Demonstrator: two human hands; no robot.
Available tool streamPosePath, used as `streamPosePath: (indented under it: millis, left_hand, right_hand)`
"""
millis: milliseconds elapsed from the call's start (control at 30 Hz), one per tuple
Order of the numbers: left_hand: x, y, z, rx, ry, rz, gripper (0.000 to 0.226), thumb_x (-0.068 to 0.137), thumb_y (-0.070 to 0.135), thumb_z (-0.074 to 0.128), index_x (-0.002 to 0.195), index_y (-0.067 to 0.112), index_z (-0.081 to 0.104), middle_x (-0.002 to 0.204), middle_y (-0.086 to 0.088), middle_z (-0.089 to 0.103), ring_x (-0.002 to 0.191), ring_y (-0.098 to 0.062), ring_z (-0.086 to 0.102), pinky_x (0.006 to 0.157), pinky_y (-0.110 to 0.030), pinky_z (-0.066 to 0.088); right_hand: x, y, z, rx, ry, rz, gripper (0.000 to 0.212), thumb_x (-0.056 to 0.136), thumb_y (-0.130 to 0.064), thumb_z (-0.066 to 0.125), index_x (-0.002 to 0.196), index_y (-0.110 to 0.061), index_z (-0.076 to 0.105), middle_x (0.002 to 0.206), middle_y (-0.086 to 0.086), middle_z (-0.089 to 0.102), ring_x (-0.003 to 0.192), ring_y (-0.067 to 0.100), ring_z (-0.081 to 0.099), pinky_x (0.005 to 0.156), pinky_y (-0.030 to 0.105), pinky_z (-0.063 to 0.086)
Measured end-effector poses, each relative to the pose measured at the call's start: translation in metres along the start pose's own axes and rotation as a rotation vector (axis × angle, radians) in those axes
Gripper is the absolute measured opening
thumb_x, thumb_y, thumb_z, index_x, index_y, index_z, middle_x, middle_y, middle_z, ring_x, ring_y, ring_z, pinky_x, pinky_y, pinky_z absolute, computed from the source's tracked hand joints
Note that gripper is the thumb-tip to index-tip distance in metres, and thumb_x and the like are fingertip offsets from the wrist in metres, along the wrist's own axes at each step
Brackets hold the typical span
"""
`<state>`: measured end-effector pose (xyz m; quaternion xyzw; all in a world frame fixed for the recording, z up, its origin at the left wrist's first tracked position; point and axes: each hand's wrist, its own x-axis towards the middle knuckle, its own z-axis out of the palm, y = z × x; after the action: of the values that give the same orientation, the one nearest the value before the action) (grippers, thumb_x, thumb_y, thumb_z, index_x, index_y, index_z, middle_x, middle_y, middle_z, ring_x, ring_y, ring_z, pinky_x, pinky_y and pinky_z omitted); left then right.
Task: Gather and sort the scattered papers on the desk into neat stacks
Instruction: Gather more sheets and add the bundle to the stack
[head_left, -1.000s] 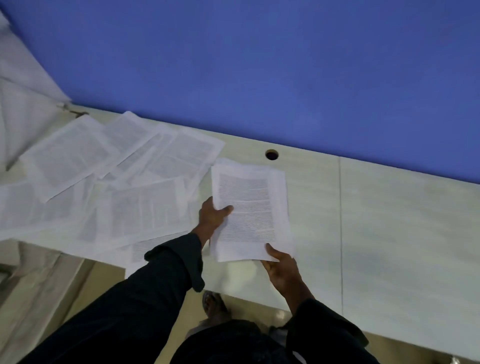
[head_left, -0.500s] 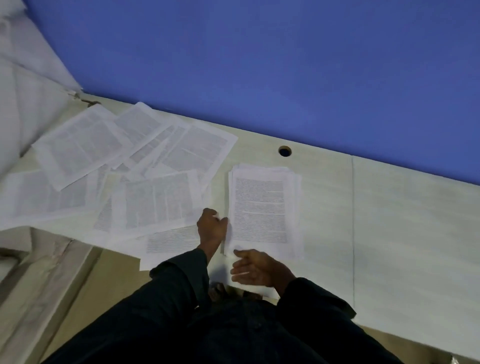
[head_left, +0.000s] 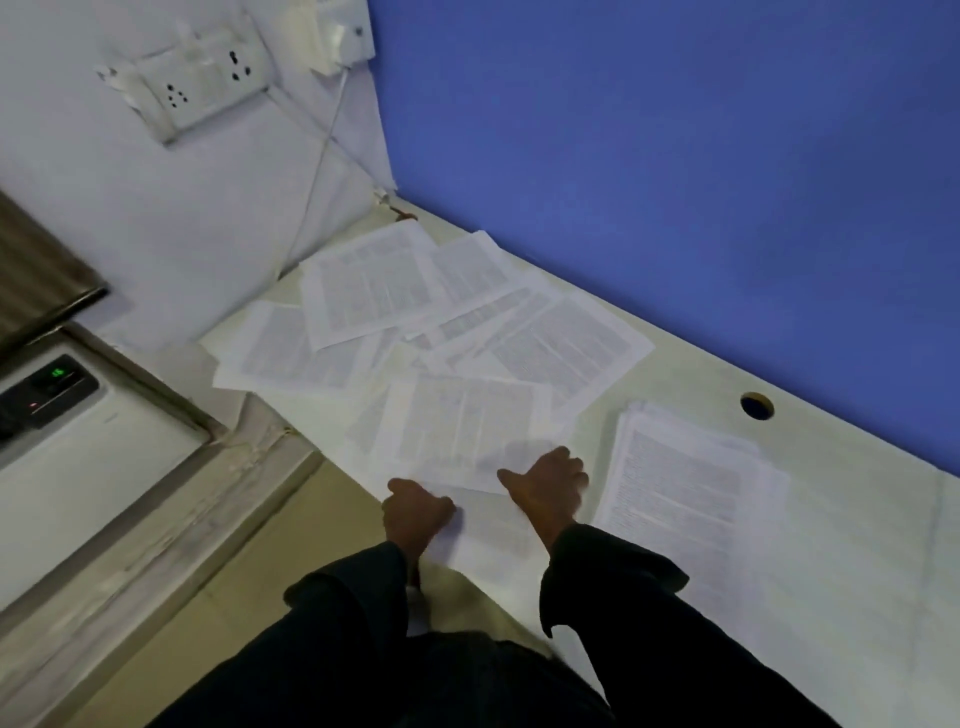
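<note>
Both hands rest on loose sheets (head_left: 467, 431) at the desk's (head_left: 857, 545) near edge: left hand (head_left: 415, 512) gripping a sheet, right hand (head_left: 548, 480) curled (grip unclear); gathered stack (head_left: 685, 483) just right, bare desktop beyond.

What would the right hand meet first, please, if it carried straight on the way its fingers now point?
The right hand already rests on the nearest printed sheet. Going on up the desk, it would probably slide over that sheet into the overlapping scattered papers; the stack lies off to its right.
</note>
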<state>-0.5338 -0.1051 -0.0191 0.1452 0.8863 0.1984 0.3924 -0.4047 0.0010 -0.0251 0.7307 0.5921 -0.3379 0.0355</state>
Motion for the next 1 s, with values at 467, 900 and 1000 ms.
streamPosePath:
  millis: [467,900,1000]
  left_hand:
    - [0.077,0.012,-0.032,0.267,-0.151,0.282,0.085,0.086,0.020,0.070,0.145,-0.009,0.017,0.131,-0.019,0.056,0.120,-0.035,0.057,0.099,-0.037,0.048]
    - [0.180,0.069,-0.089,0.072,-0.192,0.412,0.010,0.080,0.008,0.069,0.088,0.005,0.065,0.092,-0.013,0.070,0.088,-0.032,0.067,0.075,-0.034,0.051]
    - [0.183,0.082,-0.084,0.046,-0.204,0.416,0.010,0.083,0.008,0.067,0.093,0.005,0.066,0.098,-0.012,0.070,0.093,-0.031,0.065,0.078,-0.032,0.046]
  right_hand:
    - [-0.005,-0.039,0.029,0.604,0.220,0.340,0.049,0.081,-0.017,0.082,0.124,-0.010,0.059,0.119,0.014,0.071,0.096,0.029,0.065,0.082,0.031,0.049]
    - [0.028,-0.056,0.010,1.081,0.165,0.534,0.052,0.076,-0.025,0.091,0.114,-0.001,0.064,0.087,0.019,0.072,0.068,0.028,0.068,0.064,0.039,0.063]
    - [0.057,-0.067,0.014,1.076,0.111,0.552,0.072,0.059,-0.045,0.098,0.100,0.003,0.063,0.080,0.014,0.063,0.064,0.025,0.060,0.058,0.033,0.056]
